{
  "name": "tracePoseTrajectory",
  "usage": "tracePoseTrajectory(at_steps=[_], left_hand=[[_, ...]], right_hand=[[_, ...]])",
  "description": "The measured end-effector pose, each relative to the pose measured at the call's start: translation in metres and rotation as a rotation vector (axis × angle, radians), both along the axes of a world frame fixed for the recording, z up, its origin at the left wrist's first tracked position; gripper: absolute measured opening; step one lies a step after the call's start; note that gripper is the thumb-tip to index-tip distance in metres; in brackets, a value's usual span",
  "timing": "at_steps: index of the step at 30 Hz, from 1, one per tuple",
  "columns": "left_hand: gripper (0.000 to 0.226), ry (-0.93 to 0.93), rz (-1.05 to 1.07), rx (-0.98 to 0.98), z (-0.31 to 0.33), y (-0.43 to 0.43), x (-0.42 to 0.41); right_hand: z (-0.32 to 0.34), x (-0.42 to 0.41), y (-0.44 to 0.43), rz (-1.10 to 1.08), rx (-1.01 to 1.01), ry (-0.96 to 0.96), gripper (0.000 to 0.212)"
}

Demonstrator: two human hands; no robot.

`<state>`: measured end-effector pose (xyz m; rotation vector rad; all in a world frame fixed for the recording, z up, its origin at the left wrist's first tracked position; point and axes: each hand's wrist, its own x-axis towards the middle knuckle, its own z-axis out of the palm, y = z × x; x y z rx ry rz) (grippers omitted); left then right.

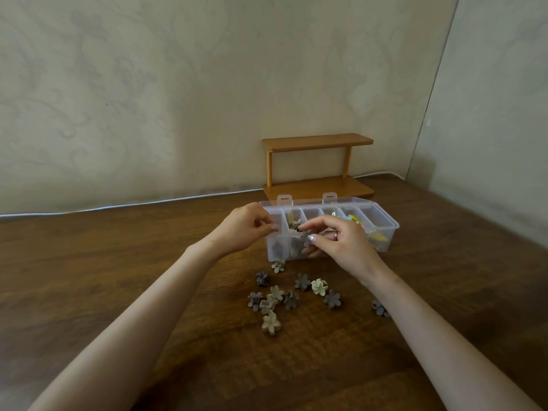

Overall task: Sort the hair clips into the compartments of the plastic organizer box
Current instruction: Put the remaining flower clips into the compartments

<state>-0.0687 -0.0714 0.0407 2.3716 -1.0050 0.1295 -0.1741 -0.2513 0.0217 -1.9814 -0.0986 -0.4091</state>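
A clear plastic organizer box [385, 232] stands open on the wooden table, its compartments holding brown, beige and yellow clips. My left hand [246, 226] is at the box's left end, fingers curled against the rim of the leftmost compartment. My right hand [338, 241] hovers over the front of the box and pinches a grey flower-shaped hair clip [305, 237] between thumb and fingers. Several grey, brown and beige flower clips [277, 298] lie loose on the table in front of the box, one grey clip [380, 308] partly hidden by my right forearm.
A small two-tier wooden shelf [317, 164] stands behind the box against the wall. A white cable [118, 205] runs along the table's back edge. The dark wooden table [89, 277] stretches to both sides and towards me.
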Motion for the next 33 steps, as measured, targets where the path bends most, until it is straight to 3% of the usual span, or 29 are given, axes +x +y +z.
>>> tracePoseTrajectory(at_steps=[6,15,18,22,29,33], left_hand=[[0.013,-0.025,0.115,-0.150,0.006,0.012,0.002],[0.009,0.335,-0.062,0.213,-0.010,0.035,-0.012],[0.010,0.424,-0.144,0.284,-0.010,0.032,-0.018],[0.012,0.423,-0.162,0.303,-0.013,0.026,-0.020],[0.012,0.420,-0.122,0.249,-0.010,0.028,-0.018],[0.010,0.322,-0.007,0.173,-0.009,0.032,-0.011]], right_hand=[[0.011,0.012,0.004,-0.126,-0.194,-0.113,0.022],[0.015,0.060,0.029,-0.162,-0.503,-0.088,0.025],[0.012,0.054,0.028,-0.186,-0.508,-0.127,0.022],[0.007,0.036,0.020,-0.219,-0.500,-0.200,0.016],[-0.002,0.015,0.006,-0.133,-0.496,-0.159,0.013],[-0.006,0.010,0.006,-0.159,-0.547,-0.226,0.010]])
